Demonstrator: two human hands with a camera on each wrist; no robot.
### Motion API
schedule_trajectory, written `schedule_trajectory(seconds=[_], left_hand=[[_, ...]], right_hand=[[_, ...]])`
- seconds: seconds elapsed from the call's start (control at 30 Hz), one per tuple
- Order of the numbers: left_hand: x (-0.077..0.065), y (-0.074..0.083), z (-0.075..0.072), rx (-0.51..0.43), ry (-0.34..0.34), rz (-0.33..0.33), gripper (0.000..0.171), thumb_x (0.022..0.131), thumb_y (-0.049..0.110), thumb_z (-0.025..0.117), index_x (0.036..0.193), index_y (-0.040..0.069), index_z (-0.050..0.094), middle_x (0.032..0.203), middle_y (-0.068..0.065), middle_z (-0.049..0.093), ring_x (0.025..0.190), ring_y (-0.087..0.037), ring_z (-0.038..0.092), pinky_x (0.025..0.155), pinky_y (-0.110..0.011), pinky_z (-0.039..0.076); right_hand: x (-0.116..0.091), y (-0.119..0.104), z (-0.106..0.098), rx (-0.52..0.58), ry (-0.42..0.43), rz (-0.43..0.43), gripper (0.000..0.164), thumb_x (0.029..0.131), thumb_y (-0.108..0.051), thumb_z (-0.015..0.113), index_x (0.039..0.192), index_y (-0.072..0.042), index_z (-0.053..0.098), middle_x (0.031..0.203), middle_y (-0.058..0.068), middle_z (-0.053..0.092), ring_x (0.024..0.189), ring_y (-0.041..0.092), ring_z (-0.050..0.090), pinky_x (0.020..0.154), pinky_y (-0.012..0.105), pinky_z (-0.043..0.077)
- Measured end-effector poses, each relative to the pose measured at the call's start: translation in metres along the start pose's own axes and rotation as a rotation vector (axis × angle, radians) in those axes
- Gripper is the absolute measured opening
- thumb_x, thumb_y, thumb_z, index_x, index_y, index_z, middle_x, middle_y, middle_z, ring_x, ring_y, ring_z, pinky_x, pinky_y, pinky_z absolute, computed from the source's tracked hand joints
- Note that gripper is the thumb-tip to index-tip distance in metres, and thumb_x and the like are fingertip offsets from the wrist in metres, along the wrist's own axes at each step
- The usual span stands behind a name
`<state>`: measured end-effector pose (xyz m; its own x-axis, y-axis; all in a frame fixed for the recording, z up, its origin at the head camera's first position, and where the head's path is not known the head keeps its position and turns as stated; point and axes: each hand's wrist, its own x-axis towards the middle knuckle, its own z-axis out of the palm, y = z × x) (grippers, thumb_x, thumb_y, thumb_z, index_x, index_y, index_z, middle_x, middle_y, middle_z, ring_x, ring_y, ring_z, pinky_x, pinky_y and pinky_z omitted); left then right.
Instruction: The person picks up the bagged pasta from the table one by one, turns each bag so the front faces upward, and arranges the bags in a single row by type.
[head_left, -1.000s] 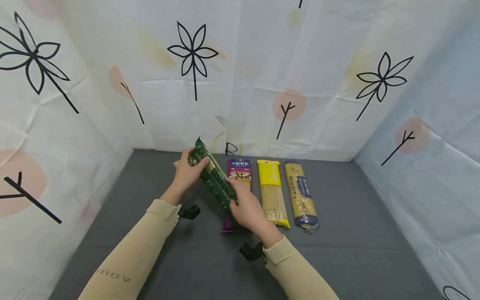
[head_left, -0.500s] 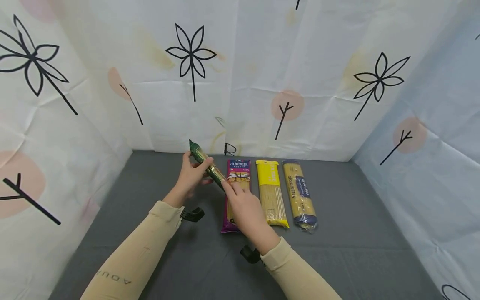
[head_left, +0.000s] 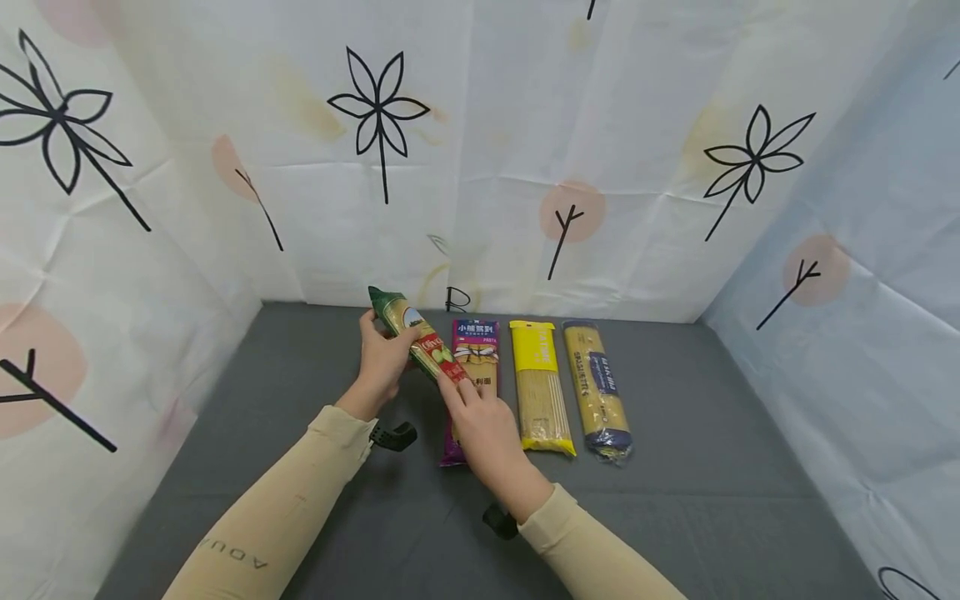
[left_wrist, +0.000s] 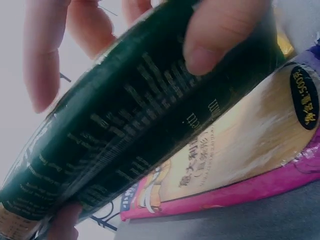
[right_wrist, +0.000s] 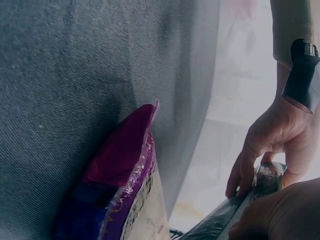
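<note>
My left hand (head_left: 382,358) grips the upper part of a green pasta pack (head_left: 392,310), thumb over its front. My right hand (head_left: 487,429) holds the lower end, fingers lying over its edge. The pack is raised and slanted, its green top toward the back left. Its gold front with a red label and olives faces up in the head view. In the left wrist view the pack's dark green printed back (left_wrist: 130,110) shows. Beneath and to the right, a purple pasta pack (head_left: 477,331) lies partly hidden by my right hand and the green pack.
Right of the purple pack, a yellow pasta pack (head_left: 545,400) and a blue-banded spaghetti pack (head_left: 597,387) lie side by side on the grey cloth-covered table (head_left: 697,442). A patterned white curtain (head_left: 480,167) encloses the back and sides.
The green pack has been turned about its length, from its dark green printed back to its gold front with the red label. The right hand's fingers shifted over it; the other packs stayed put.
</note>
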<state>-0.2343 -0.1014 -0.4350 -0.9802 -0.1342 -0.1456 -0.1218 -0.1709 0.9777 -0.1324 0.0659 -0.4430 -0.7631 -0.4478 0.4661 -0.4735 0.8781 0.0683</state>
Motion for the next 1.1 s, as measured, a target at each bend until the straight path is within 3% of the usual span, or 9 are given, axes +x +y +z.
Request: schedule_trajectory(seconds=[0.37,0.53,0.7,0.87,1.1], left_hand=[[0.000,-0.001,-0.004,-0.053,0.012,-0.017,0.074,0.095,0.013,0.061,0.147,0.028,0.010,0.135,-0.020,0.037,0.111,-0.034,0.056,0.079,-0.042,0.055],[-0.002,0.003,-0.006,-0.077,0.017,-0.024,0.070,0.097,0.012,0.058,0.147,0.028,0.011,0.136,-0.019,0.038,0.114,-0.034,0.054,0.084,-0.046,0.052],[-0.002,0.007,-0.009,-0.118,0.006,-0.011,0.066,0.099,0.012,0.055,0.147,0.028,0.012,0.137,-0.017,0.040,0.117,-0.032,0.052,0.090,-0.047,0.049],[0.000,0.013,-0.009,-0.151,-0.032,0.008,0.066,0.100,0.014,0.053,0.149,0.029,0.010,0.137,-0.017,0.039,0.118,-0.032,0.051,0.090,-0.047,0.048],[0.001,0.019,-0.011,-0.161,-0.070,-0.002,0.064,0.102,0.017,0.050,0.150,0.028,0.009,0.137,-0.017,0.039,0.120,-0.032,0.049,0.093,-0.047,0.046]], right_hand=[[-0.002,0.002,0.005,0.036,0.020,0.014,0.065,0.081,-0.022,0.079,0.138,-0.013,0.049,0.112,0.008,0.060,0.085,0.025,0.058,0.067,0.032,0.055],[-0.004,0.006,0.009,0.149,-0.005,0.054,0.066,0.081,-0.027,0.079,0.138,-0.013,0.050,0.117,0.007,0.057,0.093,0.024,0.056,0.079,0.035,0.054],[-0.004,0.010,0.009,0.254,-0.026,0.084,0.060,0.087,-0.039,0.072,0.136,-0.012,0.050,0.116,0.007,0.056,0.100,0.021,0.054,0.088,0.036,0.050],[-0.003,0.015,0.010,0.320,0.005,0.110,0.057,0.089,-0.040,0.069,0.134,-0.009,0.052,0.119,0.008,0.057,0.103,0.022,0.053,0.088,0.037,0.051],[-0.004,0.022,0.017,0.401,-0.037,0.180,0.059,0.088,-0.037,0.070,0.137,-0.011,0.049,0.124,0.006,0.054,0.106,0.021,0.052,0.086,0.037,0.052]])
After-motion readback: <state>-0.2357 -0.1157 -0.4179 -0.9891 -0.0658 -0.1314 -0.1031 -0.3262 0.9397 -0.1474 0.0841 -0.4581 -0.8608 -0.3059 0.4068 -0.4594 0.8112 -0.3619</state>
